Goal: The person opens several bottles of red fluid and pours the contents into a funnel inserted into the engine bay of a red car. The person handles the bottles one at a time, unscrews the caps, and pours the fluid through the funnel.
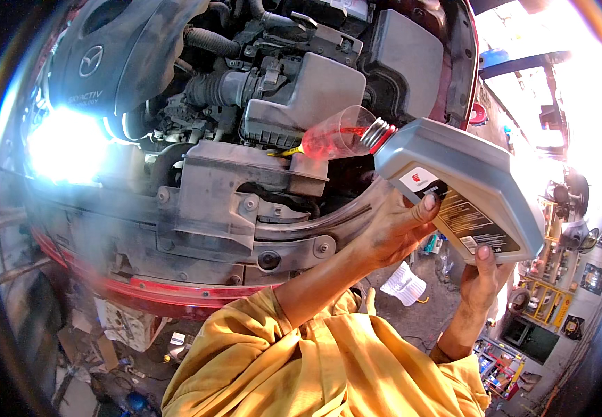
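Head view: A grey plastic bottle is tipped in 2 bare hands at the edge of an open engine bay, its ridged silver neck aimed into a clear, cup-shaped funnel just beyond the left hand. The left hand grasps the bottle's near side below the neck, thumb on its front, fingers partly hidden — a grip that likely steers the mouth. The right hand clasps the base end, thumb on its lower edge, seemingly to bear weight and set the tilt. Red liquid shows inside the funnel, whose wide end faces the neck, probably to guard against spills. Neither hand touches the funnel; what props it up cannot be made out. At its narrow end, beyond and left of the left hand, sits a yellow piece — whether the 2 are joined is unclear. Well left of the hands glares a bright light, perhaps placed for visibility. Between the hands, lower down, a white sheet lies on the floor.
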`<state>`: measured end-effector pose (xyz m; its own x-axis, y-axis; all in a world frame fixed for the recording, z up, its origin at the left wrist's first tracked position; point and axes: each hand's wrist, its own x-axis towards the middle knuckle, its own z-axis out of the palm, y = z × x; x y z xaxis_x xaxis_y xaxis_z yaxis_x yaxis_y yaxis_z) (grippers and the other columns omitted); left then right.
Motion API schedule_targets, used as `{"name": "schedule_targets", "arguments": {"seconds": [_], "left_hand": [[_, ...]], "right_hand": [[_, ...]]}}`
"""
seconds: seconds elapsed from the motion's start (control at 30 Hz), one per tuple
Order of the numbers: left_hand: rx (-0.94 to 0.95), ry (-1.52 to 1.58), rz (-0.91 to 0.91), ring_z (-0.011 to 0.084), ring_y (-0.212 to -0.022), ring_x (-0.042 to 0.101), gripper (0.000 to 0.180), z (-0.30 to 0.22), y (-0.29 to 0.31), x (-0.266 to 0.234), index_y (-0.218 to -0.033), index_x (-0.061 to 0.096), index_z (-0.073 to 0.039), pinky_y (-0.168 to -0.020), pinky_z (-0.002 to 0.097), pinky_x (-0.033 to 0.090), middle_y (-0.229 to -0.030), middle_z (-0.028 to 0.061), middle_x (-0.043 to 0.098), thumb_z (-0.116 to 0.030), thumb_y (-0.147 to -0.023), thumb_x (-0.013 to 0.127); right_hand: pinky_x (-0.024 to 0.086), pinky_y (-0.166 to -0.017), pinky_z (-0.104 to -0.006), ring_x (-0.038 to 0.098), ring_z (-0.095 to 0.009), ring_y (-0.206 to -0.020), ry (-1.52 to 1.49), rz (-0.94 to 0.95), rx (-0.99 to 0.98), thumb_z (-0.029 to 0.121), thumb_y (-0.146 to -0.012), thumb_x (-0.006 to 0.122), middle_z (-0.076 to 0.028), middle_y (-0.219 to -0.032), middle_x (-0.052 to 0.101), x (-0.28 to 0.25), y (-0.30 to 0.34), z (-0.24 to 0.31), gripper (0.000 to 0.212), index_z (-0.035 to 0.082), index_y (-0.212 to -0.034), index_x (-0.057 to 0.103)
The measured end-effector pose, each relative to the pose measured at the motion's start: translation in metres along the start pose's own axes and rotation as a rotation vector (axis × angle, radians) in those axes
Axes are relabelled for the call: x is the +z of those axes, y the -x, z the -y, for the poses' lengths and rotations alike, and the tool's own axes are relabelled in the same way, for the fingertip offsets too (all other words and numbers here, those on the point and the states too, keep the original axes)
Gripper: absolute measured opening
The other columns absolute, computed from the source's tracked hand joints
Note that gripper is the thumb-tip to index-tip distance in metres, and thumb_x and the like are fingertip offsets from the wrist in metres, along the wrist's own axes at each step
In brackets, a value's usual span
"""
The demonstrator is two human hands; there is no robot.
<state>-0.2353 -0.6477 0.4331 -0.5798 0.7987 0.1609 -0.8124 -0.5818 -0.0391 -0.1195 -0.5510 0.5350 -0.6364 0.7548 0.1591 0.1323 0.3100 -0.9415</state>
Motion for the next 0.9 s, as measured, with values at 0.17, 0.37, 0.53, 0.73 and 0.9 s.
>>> {"name": "schedule_targets", "arguments": {"seconds": [0.17,0.37,0.53,0.73,0.9], "left_hand": [[0.009,0.019,0.042,0.0229,-0.127,0.054,0.062,-0.001,-0.001,0.001,-0.144,0.038,-0.012,-0.107,0.0433,0.045,-0.139,0.006,0.052,-0.032,-0.094,0.069],[0.008,0.016,0.039,0.0202,-0.126,0.054,0.054,0.0,-0.002,0.003,-0.143,0.039,-0.014,-0.107,0.0409,0.045,-0.138,0.005,0.053,-0.032,-0.098,0.063],[-0.019,0.033,0.031,0.0177,-0.123,0.055,0.049,-0.001,-0.003,0.004,-0.141,0.041,-0.014,-0.104,0.0375,0.046,-0.133,0.0032,0.056,-0.031,-0.099,0.061],[0.019,0.03,-0.008,0.015,-0.114,0.058,0.043,-0.003,-0.005,0.017,-0.137,0.046,-0.015,-0.097,0.0345,0.048,-0.127,0.0016,0.059,-0.032,-0.1,0.06],[0.028,0.031,0.024,0.013,-0.099,0.061,0.035,-0.005,-0.008,0.023,-0.131,0.05,-0.016,-0.084,0.0312,0.051,-0.115,0.0005,0.063,-0.034,-0.102,0.058]], "right_hand": [[0.045,-0.101,-0.0387,0.056,-0.026,-0.116,0.01,0.003,-0.015,0.03,-0.081,0.079,-0.017,-0.127,0.054,0.001,-0.001,0.002,0.079,-0.004,-0.141,0.039],[0.047,-0.1,-0.0389,0.056,-0.027,-0.118,0.117,-0.031,-0.066,0.035,-0.081,0.078,-0.018,-0.128,0.054,0.003,-0.005,0.008,0.082,-0.005,-0.141,0.038],[0.049,-0.095,-0.0419,0.052,-0.03,-0.117,0.081,-0.035,-0.02,0.041,-0.07,0.087,-0.018,-0.13,0.05,0.005,-0.008,0.014,0.098,-0.004,-0.141,0.037],[0.047,-0.098,-0.0386,0.056,-0.026,-0.116,0.137,-0.027,-0.077,0.038,-0.079,0.078,-0.017,-0.129,0.053,0.003,-0.014,0.017,0.084,-0.004,-0.141,0.039],[0.048,-0.095,-0.038,0.056,-0.025,-0.114,0.139,-0.058,-0.034,0.036,-0.077,0.08,-0.015,-0.127,0.053,0.002,-0.019,0.026,0.087,-0.004,-0.141,0.038]]}}
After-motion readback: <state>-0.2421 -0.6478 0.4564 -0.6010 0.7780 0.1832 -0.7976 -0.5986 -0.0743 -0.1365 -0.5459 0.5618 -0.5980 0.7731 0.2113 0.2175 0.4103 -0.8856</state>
